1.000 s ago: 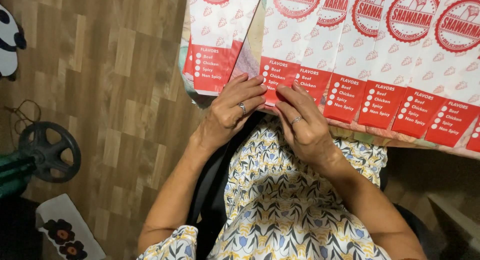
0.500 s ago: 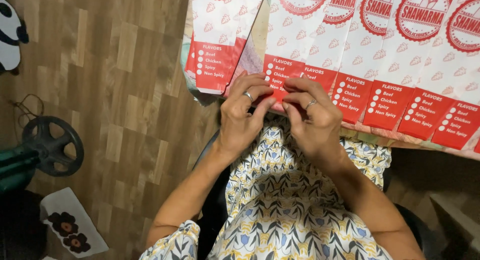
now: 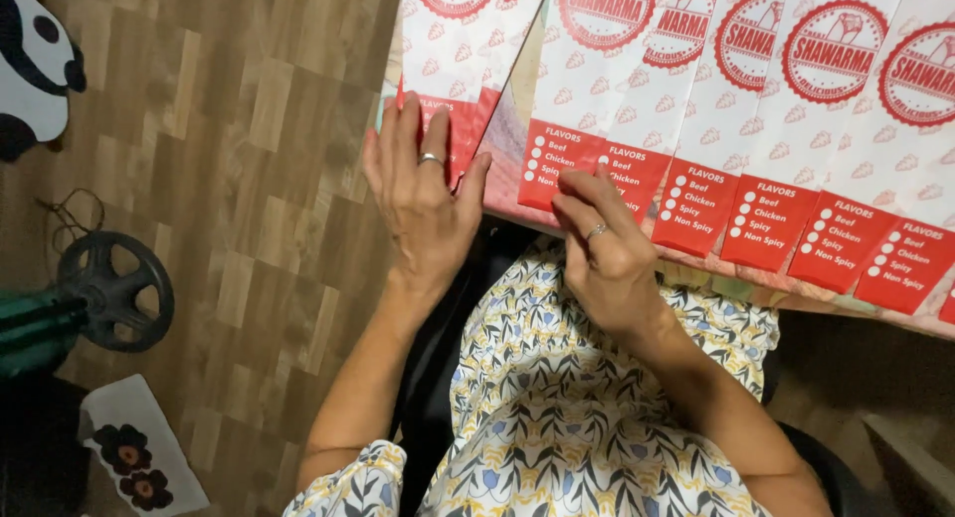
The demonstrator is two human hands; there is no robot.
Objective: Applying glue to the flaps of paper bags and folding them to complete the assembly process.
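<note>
The left hand (image 3: 423,204) lies open and flat on the separate bag (image 3: 453,89) at the left table edge (image 3: 741,278). The right hand (image 3: 602,243) pinches the first bag of the overlapped row (image 3: 572,149). Better to press flat while aligning.

One view only, head-worn camera, looking steeply down over person's lap. Close range: hands fill centre of frame, left hand (image 3: 423,204) and right hand (image 3: 602,248) at table edge (image 3: 716,273). Row of paper sleeves (image 3: 756,169) runs across upper right, cropped by top edge. Wood floor (image 3: 229,179) fills left half; patterned dress at bottom centre.
</note>
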